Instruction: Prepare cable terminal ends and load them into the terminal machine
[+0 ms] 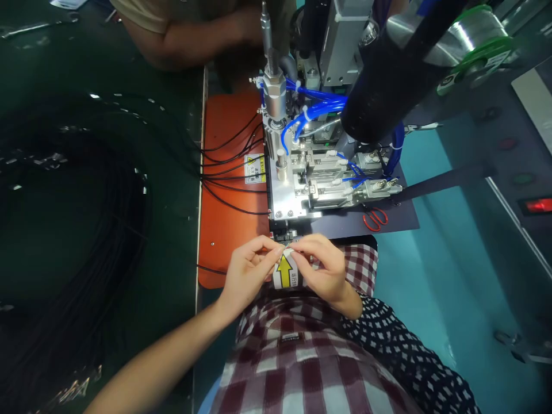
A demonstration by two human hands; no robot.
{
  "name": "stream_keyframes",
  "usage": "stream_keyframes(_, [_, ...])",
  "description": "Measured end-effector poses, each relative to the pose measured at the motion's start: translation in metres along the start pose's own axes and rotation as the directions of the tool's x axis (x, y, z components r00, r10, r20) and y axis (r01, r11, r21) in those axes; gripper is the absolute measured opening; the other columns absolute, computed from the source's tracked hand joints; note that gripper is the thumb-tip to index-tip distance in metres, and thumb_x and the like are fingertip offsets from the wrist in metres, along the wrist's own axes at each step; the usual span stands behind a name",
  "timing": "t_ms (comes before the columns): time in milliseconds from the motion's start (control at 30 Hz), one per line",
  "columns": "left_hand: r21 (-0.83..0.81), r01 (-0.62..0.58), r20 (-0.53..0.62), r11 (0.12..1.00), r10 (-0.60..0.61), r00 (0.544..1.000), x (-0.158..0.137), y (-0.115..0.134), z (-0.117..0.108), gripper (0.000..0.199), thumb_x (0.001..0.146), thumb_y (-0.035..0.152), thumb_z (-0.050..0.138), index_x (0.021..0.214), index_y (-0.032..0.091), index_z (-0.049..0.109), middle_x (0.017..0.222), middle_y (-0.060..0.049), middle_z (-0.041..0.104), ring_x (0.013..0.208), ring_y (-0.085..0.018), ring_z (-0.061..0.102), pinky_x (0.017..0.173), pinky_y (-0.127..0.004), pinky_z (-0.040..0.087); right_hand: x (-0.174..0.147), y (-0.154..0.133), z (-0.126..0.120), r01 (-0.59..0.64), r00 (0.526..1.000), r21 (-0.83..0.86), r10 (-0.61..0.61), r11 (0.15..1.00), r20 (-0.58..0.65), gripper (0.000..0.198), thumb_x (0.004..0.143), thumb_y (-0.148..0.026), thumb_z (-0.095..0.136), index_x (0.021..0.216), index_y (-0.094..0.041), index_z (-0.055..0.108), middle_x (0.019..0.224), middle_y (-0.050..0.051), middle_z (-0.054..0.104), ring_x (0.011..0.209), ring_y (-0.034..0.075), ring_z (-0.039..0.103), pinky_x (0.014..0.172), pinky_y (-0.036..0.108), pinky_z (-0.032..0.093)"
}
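Fingers [269, 260] of the left hand [245, 273] and right hand [326, 269] pinch a thin piece [287, 246], too small to identify.

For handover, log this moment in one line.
left hand: pinching; right hand: pinching beside left; thin item: too small to identify; arrow label: seen between hands; machine: ahead

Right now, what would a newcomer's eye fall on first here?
Probably the yellow arrow label, low in the middle, between the left hand and right hand. Next, the bright blue tubes on the metal machine just beyond, beside an orange panel. At upper right, a green-rimmed spool also stands out.
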State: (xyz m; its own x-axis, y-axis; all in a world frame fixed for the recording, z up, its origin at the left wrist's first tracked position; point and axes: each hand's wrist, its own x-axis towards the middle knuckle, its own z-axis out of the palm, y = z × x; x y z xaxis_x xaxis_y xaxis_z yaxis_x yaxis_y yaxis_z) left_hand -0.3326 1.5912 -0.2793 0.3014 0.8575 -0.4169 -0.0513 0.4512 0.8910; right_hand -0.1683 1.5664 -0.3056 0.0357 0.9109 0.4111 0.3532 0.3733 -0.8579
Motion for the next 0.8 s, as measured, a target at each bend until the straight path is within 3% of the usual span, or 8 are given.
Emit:
stream_keyframes(100, [0.012, -0.008, 0.005, 1.000, 0.008, 1.000, -0.001, 0.000, -0.001, 0.024, 0.086, 0.037, 0.067, 0.076, 0.016, 0.061, 0.053, 0.006, 0.043, 0.044, -0.004, 0.033, 0.043, -0.017, 0.030, -0.006, 0.005, -0.001, 0.212, 0.977, -0.190, -0.209, 0.959, 0.035, 0.025, 0.086, -0.009, 0.066, 0.108, -0.022, 0.067, 0.092, 0.005, 0.073, 0.078, 0.016, 0.067, 0.063, 0.029, 0.048])
stream_keyframes(200, [0.031, -0.025, -0.002, 0.999, 0.025, 1.000, -0.002, 0.000, -0.001, 0.023, 0.086, 0.037, 0.067, 0.076, 0.016, 0.062, 0.054, 0.006, 0.044, 0.045, -0.005, 0.035, 0.044, -0.018, 0.031, -0.012, 0.010, -0.002, 0.304, 0.952, -0.327, -0.302, 0.895, 0.059, 0.027, 0.084, -0.011, 0.069, 0.108, -0.022, 0.066, 0.093, 0.004, 0.076, 0.074, 0.014, 0.068, 0.058, 0.029, 0.041])
stream_keyframes(600, [0.074, 0.030, 0.000, 0.997, -0.030, 1.000, -0.006, -0.001, -0.002, 0.027, 0.086, 0.038, 0.066, 0.075, 0.015, 0.059, 0.059, 0.002, 0.053, 0.040, -0.003, 0.037, 0.041, -0.019, 0.024, -0.019, 0.015, -0.005, 0.354, 0.930, -0.418, -0.363, 0.836, 0.061, 0.027, 0.083, -0.010, 0.066, 0.106, -0.023, 0.067, 0.094, 0.003, 0.077, 0.062, 0.012, 0.062, 0.057, 0.030, 0.036])
stream_keyframes(800, [0.059, 0.014, 0.003, 0.998, -0.014, 1.000, -0.006, -0.002, -0.001, 0.025, 0.086, 0.037, 0.066, 0.076, 0.015, 0.060, 0.063, 0.002, 0.056, 0.040, -0.003, 0.039, 0.041, -0.018, 0.025, -0.029, 0.018, 0.001, 0.347, 0.934, -0.397, -0.349, 0.850, 0.070, 0.024, 0.086, -0.012, 0.064, 0.104, -0.026, 0.069, 0.093, 0.001, 0.077, 0.066, 0.012, 0.066, 0.057, 0.029, 0.039])
